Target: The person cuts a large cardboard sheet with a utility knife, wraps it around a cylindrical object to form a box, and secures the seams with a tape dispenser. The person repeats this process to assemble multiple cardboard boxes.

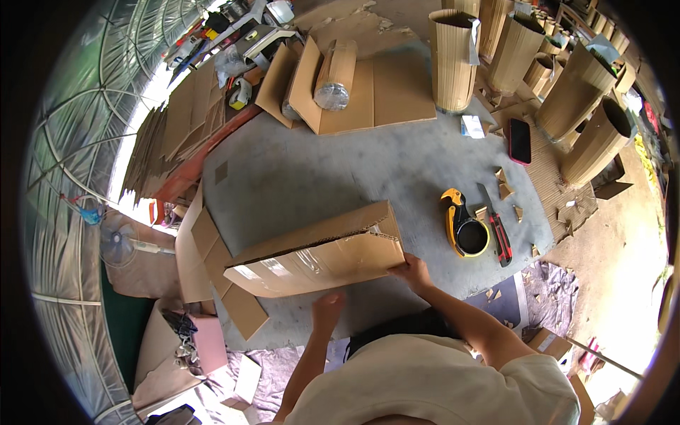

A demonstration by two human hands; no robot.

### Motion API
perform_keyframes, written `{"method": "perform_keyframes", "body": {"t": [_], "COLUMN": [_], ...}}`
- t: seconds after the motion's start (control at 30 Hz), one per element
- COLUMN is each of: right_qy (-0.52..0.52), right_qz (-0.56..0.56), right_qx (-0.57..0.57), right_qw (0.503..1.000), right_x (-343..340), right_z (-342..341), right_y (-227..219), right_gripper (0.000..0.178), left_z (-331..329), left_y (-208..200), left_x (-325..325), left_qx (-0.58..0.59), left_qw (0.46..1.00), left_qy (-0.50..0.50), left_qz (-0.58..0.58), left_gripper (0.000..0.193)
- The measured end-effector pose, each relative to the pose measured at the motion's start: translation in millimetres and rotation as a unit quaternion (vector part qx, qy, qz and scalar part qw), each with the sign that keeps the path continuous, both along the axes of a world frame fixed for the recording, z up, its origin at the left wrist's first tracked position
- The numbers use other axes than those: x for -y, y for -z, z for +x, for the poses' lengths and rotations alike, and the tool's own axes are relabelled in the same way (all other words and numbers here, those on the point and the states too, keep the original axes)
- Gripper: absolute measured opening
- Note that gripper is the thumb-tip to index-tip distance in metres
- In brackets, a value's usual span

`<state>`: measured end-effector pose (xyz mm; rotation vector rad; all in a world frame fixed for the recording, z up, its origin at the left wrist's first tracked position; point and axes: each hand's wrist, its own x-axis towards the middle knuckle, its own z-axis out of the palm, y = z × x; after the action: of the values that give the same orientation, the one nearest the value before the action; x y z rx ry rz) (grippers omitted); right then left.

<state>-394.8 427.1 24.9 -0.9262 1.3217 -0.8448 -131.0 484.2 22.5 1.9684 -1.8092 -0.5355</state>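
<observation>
A long cardboard box [319,263] with strips of clear tape on its near side lies at a slant in front of me on the grey table. My right hand [411,273] grips its near right corner, thumb against the cardboard. Just below the box's near edge is my left hand [328,309], its fingers too unclear to read. To the right of the box lie a yellow tape dispenser [467,230] holding dark tape and a red and black utility knife [500,237] with its blade out.
An opened carton [400,92] with a cardboard tube [336,74] lies at the back. Tall cardboard tubes [453,64] stand at the far right, with a phone [520,140] nearer. Flat cardboard sheets [184,117] are stacked at the left, above a fan [119,241]. Cardboard scraps [505,190] dot the table [304,173].
</observation>
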Motion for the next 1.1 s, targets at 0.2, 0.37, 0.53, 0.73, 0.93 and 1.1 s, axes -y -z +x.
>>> {"method": "perform_keyframes", "body": {"t": [0.2,0.37,0.53,0.73,0.93,1.1], "right_qy": [-0.030,-0.141,-0.214,-0.323,-0.383,-0.400], "right_qz": [-0.210,-0.414,-0.565,-0.607,-0.634,-0.652], "right_qx": [0.047,-0.100,-0.139,-0.227,-0.305,-0.311], "right_qw": [0.976,0.894,0.785,0.689,0.599,0.564], "right_x": [8,41,52,45,32,36], "right_z": [4,-11,-7,11,57,97], "right_y": [-31,-147,-250,-356,-399,-398], "right_gripper": [0.025,0.018,0.016,0.014,0.014,0.013], "left_z": [-17,-5,-7,-13,11,54], "left_y": [-149,-177,-226,-263,-293,-309], "left_x": [101,113,107,65,27,12], "left_qx": [0.109,0.018,-0.206,-0.431,-0.522,-0.480], "left_qw": [0.988,0.977,0.950,0.860,0.803,0.830], "left_qy": [0.068,0.043,0.034,-0.045,-0.033,-0.016], "left_qz": [-0.091,-0.208,-0.231,-0.269,-0.285,-0.285], "left_gripper": [0.106,0.114,0.108,0.096,0.090,0.090]}}
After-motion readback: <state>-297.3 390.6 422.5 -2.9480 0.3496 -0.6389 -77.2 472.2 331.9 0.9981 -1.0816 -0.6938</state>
